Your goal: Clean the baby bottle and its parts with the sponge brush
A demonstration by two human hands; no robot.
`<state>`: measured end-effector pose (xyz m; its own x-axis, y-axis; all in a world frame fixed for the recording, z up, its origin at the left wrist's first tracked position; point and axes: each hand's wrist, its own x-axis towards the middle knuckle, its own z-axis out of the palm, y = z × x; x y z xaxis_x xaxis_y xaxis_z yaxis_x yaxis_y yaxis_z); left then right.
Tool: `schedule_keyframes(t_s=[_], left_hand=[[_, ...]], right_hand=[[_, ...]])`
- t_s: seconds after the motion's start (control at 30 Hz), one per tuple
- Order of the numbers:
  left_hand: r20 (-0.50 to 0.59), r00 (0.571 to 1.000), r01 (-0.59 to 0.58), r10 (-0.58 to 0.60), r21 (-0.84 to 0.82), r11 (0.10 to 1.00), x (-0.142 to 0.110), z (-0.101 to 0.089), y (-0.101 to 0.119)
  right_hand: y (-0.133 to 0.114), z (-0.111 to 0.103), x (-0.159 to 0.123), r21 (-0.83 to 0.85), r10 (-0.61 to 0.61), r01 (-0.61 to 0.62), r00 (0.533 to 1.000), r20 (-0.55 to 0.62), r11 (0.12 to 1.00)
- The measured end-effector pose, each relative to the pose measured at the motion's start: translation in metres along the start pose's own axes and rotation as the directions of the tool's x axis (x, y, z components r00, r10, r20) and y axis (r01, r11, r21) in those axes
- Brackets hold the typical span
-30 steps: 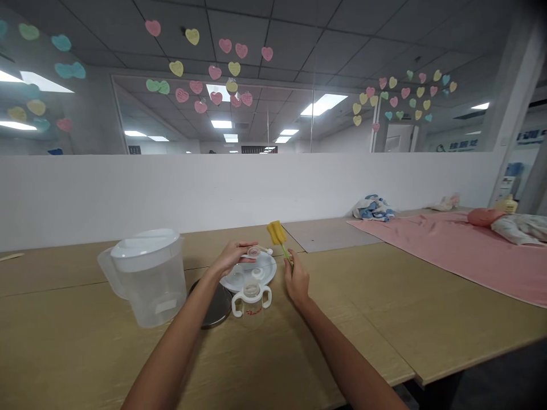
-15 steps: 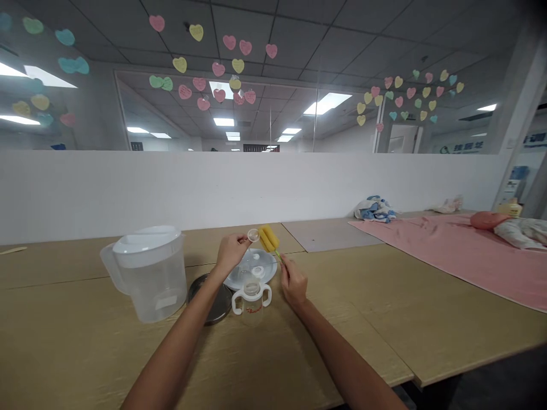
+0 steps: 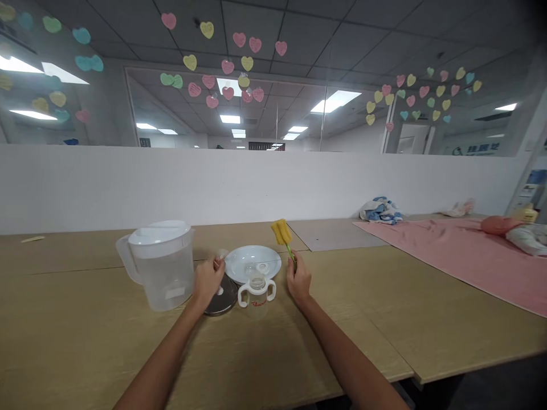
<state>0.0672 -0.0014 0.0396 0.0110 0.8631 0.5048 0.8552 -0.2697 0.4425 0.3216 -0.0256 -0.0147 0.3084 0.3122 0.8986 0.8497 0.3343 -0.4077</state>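
Sponge bottle brush (image 3: 280, 232) stands upright in the right hand (image 3: 298, 283), its grip closed on the green handle, just right of a white plate (image 3: 253, 263). The left hand (image 3: 208, 283) pinches a small clear plastic piece (image 3: 221, 253) above a dark round metal lid (image 3: 222, 298), near a plastic pitcher (image 3: 164, 265) on the wooden surface (image 3: 85, 336). A two-handled baby cup (image 3: 257, 295) sits touching the plate's near rim.

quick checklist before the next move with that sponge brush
Sponge brush gripped by its green handle in the right hand: ok
Clear part secure at the left hand: cannot tell, the fingers partly hide it
Plate lying flat, ring on it: ok
Cup upright, hands off it: ok
Pitcher upright, lid on: ok
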Motion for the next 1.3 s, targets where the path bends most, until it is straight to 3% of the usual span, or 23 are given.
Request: schedule_keyframes(t_s=[0.13,0.27,0.4,0.5,0.67,0.83,0.93,1.0,1.03,1.1,1.17,1.2,1.3], left_hand=[[0.175,0.981,0.055,-0.087,0.18,0.982,-0.003,0.012,-0.01],[0.19,0.978,0.032,-0.084,0.262,0.965,-0.004,0.009,-0.01],[0.154,0.988,-0.059,0.012,0.306,0.95,0.001,-0.004,0.01],[0.155,0.982,-0.143,0.11,0.223,0.964,0.012,-0.003,0.038],[0.299,0.945,-0.156,0.133,0.058,0.986,0.031,0.028,0.071],[0.294,0.947,-0.135,0.133,-0.014,0.991,0.035,0.042,0.063],[0.14,0.983,-0.101,0.118,-0.121,0.987,0.037,0.034,0.051],[0.012,0.999,-0.041,0.049,-0.355,0.934,0.039,0.026,0.045],[-0.016,1.0,-0.007,-0.001,-0.505,0.863,0.04,0.022,0.044],[0.03,0.997,0.066,-0.066,-0.755,0.652,0.038,0.017,0.045],[0.099,0.993,0.119,-0.067,-0.881,0.459,0.033,0.015,0.051],[0.113,0.992,0.126,-0.055,-0.906,0.405,0.029,0.016,0.054],[0.078,0.996,0.051,0.046,-0.901,0.43,0.016,0.02,0.063]], right_hand=[[-0.001,-0.001,-0.001,-0.009,-0.015,0.015,0.998,0.064,1.0],[-0.003,-0.002,-0.001,-0.005,-0.02,0.021,0.994,0.105,1.0],[-0.004,-0.002,0.0,0.004,-0.027,0.026,0.994,0.102,1.0],[-0.004,-0.002,0.0,0.013,-0.042,0.041,0.994,0.103,0.999],[-0.007,-0.006,0.001,0.023,-0.041,0.039,0.992,0.122,0.999],[-0.008,-0.008,0.001,0.026,-0.072,0.069,0.987,0.144,0.997],[-0.006,-0.006,0.001,0.021,-0.109,0.107,0.984,0.138,0.994],[-0.006,-0.006,0.002,0.017,-0.16,0.16,0.977,0.142,0.987],[-0.006,-0.006,0.002,0.016,-0.197,0.197,0.969,0.147,0.98],[-0.007,-0.008,0.003,0.01,-0.284,0.286,0.945,0.162,0.958],[-0.008,-0.009,0.004,-0.009,-0.362,0.369,0.915,0.177,0.929],[-0.009,-0.01,0.005,-0.026,-0.389,0.399,0.903,0.181,0.916],[-0.008,-0.013,0.006,-0.067,-0.437,0.456,0.878,0.194,0.887]])
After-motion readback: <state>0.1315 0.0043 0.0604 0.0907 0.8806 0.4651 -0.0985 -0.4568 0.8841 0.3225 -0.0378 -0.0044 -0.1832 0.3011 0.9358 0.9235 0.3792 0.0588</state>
